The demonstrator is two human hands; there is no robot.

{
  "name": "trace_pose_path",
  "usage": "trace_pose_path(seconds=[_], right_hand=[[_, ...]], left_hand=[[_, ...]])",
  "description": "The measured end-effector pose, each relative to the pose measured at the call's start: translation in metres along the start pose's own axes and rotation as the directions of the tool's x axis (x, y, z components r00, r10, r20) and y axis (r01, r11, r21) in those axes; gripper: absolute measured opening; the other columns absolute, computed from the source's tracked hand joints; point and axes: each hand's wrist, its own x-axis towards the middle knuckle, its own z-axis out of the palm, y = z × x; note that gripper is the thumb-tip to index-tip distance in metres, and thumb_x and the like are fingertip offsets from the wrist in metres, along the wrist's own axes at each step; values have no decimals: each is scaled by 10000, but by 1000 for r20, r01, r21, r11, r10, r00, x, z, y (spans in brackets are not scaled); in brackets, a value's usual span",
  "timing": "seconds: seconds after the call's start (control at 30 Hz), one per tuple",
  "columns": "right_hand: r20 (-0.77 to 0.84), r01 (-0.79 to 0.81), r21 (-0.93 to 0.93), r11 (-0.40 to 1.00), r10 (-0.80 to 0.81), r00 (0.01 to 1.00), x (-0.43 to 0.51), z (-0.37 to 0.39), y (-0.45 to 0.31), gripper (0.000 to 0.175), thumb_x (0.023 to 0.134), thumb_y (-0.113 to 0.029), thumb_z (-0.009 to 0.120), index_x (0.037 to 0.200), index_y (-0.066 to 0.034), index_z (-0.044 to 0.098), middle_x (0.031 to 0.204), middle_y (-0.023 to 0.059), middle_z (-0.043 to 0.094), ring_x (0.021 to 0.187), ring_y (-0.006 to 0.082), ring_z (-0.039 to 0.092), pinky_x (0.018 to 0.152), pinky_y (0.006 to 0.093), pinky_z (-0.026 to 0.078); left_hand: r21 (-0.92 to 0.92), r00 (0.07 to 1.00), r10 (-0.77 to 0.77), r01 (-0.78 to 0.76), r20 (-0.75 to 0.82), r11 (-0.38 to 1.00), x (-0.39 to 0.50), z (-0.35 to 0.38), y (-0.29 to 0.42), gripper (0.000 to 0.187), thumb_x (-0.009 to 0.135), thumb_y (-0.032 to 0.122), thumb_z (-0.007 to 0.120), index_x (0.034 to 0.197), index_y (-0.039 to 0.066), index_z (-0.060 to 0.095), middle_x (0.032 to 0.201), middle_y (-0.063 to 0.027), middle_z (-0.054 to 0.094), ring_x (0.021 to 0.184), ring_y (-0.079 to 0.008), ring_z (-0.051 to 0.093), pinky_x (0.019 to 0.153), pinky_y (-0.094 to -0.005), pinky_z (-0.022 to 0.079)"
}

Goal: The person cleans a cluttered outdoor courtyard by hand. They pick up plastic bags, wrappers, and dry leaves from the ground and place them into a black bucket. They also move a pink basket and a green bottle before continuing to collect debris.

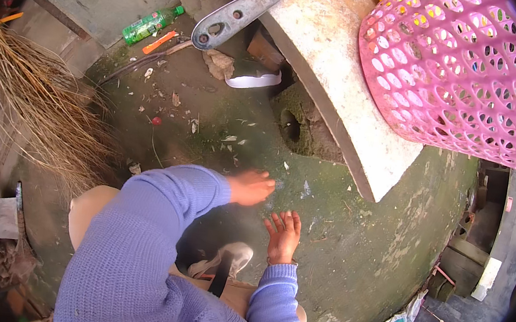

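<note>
My left hand (251,188) reaches inward over the mossy concrete floor (364,241), palm mostly down and slightly blurred. Nothing shows in its grasp. Just below and to the right, my right hand (283,237) is raised with the palm showing and the fingers spread, holding nothing. A small gap separates the two hands. Ahead of them a pale stone slab (319,57) rests on a rough hollow block (308,124). A metal handle with holes (237,13) juts over the slab's left edge; the rest of that tool is cut off by the frame.
A pink perforated plastic basket (446,82) stands on the slab. To the left lean a twig broom (47,106) and, further off, a green plastic bottle (151,25) beside an orange strip (159,42). A white strip (253,81) and scraps litter the floor. Blocks edge the right side.
</note>
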Motion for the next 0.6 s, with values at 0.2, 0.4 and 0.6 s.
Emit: trace_pose_path(seconds=[0.2, 0.4, 0.6], right_hand=[[373, -161, 80, 984, 120, 920, 0, 39, -3, 230, 853, -211, 408, 997, -33, 434, 974, 88, 495, 889, 206, 501, 775, 345, 425], [350, -204, 162, 965, 137, 927, 2, 37, 16, 173, 857, -164, 372, 907, -41, 483, 867, 99, 530, 818, 235, 520, 735, 393, 435], [213, -248, 92, 964, 225, 951, -21, -1, 20, 160, 836, -170, 424, 909, -48, 497, 827, 88, 528, 789, 246, 508, 724, 399, 418]], left_hand=[[-202, 937, 345, -348, -51, 916, -68, -65, 19, 437, 760, 204, 503, 1164, 103, 370, 1188, -112, 351, 1098, -296, 341, 903, -418, 328], [-507, 848, -398, 186, -350, 842, -78, -69, -120, 491, 761, 221, 516, 1200, 111, 326, 1164, -155, 385, 1039, -302, 410, 866, -369, 359], [-744, 650, -728, 372, -217, 555, -12, -41, -220, 637, 720, 291, 549, 1254, 102, 256, 1173, -218, 378, 1101, -337, 331, 915, -371, 289]])
